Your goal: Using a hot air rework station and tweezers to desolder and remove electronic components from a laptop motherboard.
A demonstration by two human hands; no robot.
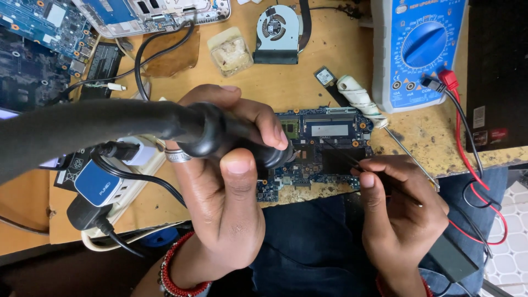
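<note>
1. The wooden bench point(330, 66) is crowded — a blue multimeter point(418, 49) upper right, a power strip point(110, 181) at left; free room lies only along its near edge.
2. The blue circuit board point(324, 148) sits mid-frame at that edge, so we should press lightly.
3. Our left hand point(225, 192) is clamped round the black hot-air handle point(220, 135); we should hold its tip steady over the board.
4. Our right hand point(401, 214) pinches thin tweezers point(344, 157) — fingers together, tip on the board.
</note>
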